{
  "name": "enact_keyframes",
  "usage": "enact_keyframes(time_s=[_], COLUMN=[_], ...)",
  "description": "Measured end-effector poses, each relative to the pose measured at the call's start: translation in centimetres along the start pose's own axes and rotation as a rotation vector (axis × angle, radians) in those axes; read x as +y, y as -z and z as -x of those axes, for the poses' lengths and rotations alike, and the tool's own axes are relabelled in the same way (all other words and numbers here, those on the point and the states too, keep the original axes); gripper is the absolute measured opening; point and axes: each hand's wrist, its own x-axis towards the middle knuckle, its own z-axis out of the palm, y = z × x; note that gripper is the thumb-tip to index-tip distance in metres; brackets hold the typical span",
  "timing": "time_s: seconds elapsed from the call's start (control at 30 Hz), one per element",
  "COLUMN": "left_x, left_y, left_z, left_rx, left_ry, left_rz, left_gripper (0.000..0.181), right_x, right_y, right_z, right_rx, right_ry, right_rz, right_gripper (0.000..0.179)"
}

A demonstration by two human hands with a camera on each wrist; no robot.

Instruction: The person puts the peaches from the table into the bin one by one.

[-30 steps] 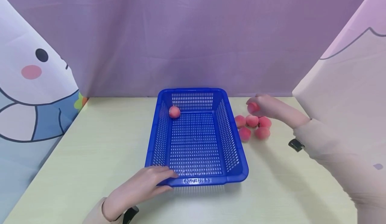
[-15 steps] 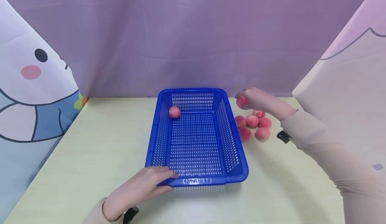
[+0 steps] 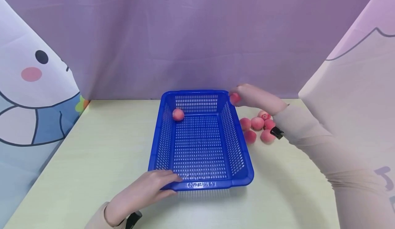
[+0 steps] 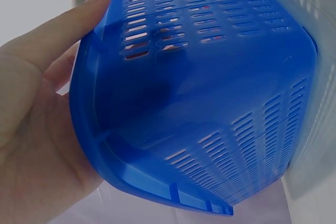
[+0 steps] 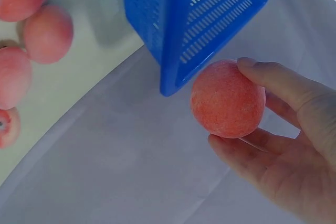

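A blue plastic basket [image 3: 200,184] with slotted walls stands on the table. One peach [image 3: 178,115] lies inside it, near the far left corner. With thumb below and fingers over the top, my left hand [image 3: 148,188] grips the near left of the rim; the left wrist view has this hand [image 4: 47,108] around the basket's corner [image 4: 173,82]. My right hand [image 3: 251,97] pinches another peach [image 3: 235,98] at the far right corner of the rim. In the right wrist view that peach [image 5: 228,99] sits between thumb and fingertips, close to the basket's rim [image 5: 173,40].
Several peaches [image 3: 257,123] lie grouped on the pale table [image 3: 114,146] just right of the basket, partly under the right forearm. A purple cloth [image 3: 191,40] hangs behind the table. Printed cloths stand at the left [image 3: 31,95] and right [image 3: 355,85].
My right hand has carried its peach leftward and slightly up, from above the grouped peaches to the basket's far right corner. The left hand, basket and inner peach stay put.
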Motion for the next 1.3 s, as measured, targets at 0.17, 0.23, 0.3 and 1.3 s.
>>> enact_keyframes(time_s=[0.17, 0.23, 0.3, 1.3], left_x=[-0.1, -0.1, -0.1, -0.1], left_y=[0.1, 0.1, 0.1, 0.0], left_z=[0.0, 0.0, 0.0, 0.0], left_rx=[-0.005, -0.012, -0.017, -0.016], left_ry=[0.011, 0.017, 0.022, 0.015], left_rz=[-0.004, -0.004, 0.0, -0.001], left_gripper=[0.022, 0.022, 0.022, 0.022], right_x=[-0.8, -1.1, -1.5, -7.6], right_y=[0.0, -0.1, -0.2, -2.2], right_z=[-1.2, -1.7, -2.2, -8.1], right_rx=[-0.019, -0.032, -0.045, -0.148], right_ry=[-0.018, -0.023, -0.021, -0.003], right_rz=[-0.033, -0.032, -0.03, -0.075], right_gripper=[0.023, 0.025, 0.028, 0.032])
